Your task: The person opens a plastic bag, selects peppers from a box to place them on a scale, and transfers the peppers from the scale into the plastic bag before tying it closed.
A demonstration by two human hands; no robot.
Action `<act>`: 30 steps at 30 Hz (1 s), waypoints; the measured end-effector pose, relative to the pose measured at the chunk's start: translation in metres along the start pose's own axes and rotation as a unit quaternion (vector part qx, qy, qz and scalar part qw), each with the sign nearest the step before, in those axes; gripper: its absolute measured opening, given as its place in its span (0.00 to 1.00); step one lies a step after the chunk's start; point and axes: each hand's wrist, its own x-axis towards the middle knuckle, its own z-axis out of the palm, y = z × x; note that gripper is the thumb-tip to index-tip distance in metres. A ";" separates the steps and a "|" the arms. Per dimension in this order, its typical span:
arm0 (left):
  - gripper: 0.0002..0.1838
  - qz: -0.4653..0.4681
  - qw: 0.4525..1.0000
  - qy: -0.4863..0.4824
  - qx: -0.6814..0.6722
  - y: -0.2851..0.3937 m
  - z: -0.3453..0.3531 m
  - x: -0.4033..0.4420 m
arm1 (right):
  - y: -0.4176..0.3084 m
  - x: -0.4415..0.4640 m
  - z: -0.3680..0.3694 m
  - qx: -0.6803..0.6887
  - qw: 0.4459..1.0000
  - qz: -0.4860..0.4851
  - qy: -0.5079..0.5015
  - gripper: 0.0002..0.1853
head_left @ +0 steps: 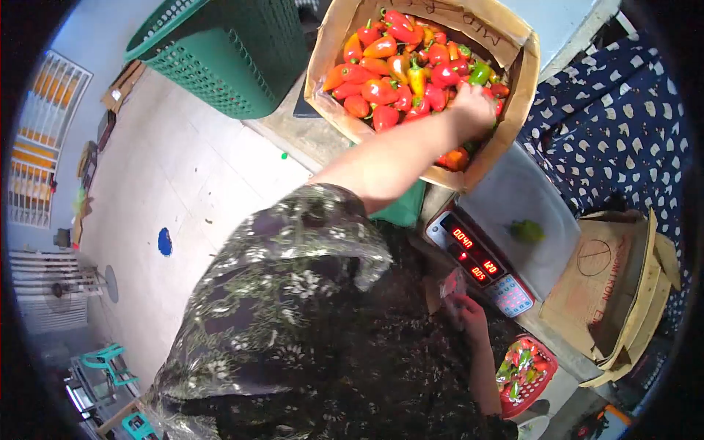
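Note:
My left hand [475,108] reaches into a cardboard box [519,121] of red, orange, yellow and green peppers [379,91]; its fingertips are blurred and partly hidden among them. My right hand [466,312] is closed on a clear plastic bag [452,284], close to the scale's front edge. A green pepper [526,232] lies on the metal pan of the digital scale [473,257], whose red digits are lit. Below the scale, a red basket [548,378] holds bagged red and green peppers.
A tall green basket [227,66] stands beside the pepper box. An open cardboard box [587,275] sits past the scale, near dark blue patterned cloth [616,125]. On the tiled floor is a blue spot [165,242]; teal stools [108,359] stand farther off.

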 end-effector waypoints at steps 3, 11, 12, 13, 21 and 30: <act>0.11 -0.018 0.995 0.066 0.076 0.026 0.043 0.025 | 0.002 -0.004 -0.001 -0.021 0.999 -0.028 0.039 0.24; 0.10 -0.032 0.994 0.087 -0.053 0.008 0.046 0.010 | -0.012 -0.009 0.008 0.006 1.000 -0.023 0.007 0.24; 0.11 -0.028 0.995 0.076 -0.052 0.005 0.051 0.009 | -0.012 -0.009 0.010 0.017 1.000 -0.017 0.009 0.24; 0.14 -0.038 0.995 -0.021 -0.086 0.002 0.033 0.007 | -0.012 -0.009 0.011 0.026 1.000 -0.011 0.012 0.24; 0.17 -0.085 0.787 0.088 -0.604 -0.042 -0.002 -0.021 | -0.017 -0.015 0.012 0.052 0.997 -0.004 0.048 0.24; 0.12 -0.252 0.651 0.156 -0.699 -0.076 -0.002 0.050 | -0.036 -0.017 0.016 0.008 1.000 -0.007 0.019 0.24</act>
